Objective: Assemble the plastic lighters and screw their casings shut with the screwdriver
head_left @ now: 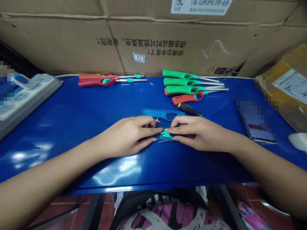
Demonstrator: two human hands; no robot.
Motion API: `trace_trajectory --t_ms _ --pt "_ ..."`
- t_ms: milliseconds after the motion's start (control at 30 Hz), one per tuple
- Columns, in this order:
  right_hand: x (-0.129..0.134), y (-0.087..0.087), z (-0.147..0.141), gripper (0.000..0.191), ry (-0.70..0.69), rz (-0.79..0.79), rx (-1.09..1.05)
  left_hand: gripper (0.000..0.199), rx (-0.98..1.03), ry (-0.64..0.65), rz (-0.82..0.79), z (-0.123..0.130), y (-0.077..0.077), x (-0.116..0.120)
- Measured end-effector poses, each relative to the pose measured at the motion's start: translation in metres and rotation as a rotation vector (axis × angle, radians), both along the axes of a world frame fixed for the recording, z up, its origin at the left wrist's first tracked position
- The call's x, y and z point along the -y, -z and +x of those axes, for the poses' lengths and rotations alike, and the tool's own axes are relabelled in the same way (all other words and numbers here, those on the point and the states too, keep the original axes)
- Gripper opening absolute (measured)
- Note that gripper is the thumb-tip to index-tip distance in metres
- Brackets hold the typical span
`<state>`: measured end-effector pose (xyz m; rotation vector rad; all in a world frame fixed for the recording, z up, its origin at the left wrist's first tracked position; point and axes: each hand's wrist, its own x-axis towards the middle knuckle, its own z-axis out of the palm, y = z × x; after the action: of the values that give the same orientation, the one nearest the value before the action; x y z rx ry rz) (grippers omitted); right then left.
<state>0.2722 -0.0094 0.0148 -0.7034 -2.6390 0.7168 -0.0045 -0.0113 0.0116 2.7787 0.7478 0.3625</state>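
Left hand (130,134): thumb and index finger pinch the left end of a small blue lighter body (165,139). Right hand (203,131): fingers grip its right end, index tip close by the green part (168,134) seated in it. The piece sits low over the blue surface (72,119), between both hands; whether it touches down, cannot tell.

Just beyond the fingers: a matching blue shell half (150,112), lying flat, hollow side up. Beside it, a black-and-yellow screwdriver (190,110), shaft partly behind the right hand.

Further out: red and orange lighters (96,80) at far left; green and orange lighters (178,90) at far right. Phone (259,127) right. Large carton (72,41) along the back.
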Motion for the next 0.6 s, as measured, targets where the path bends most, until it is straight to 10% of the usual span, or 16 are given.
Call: trace_trajectory --t_ms 600 --pt "-0.0009 0.0005 0.0001 0.028 0.211 0.001 0.03 0.032 -0.044 -0.039 0.036 0.0018 -0.0008 0.0039"
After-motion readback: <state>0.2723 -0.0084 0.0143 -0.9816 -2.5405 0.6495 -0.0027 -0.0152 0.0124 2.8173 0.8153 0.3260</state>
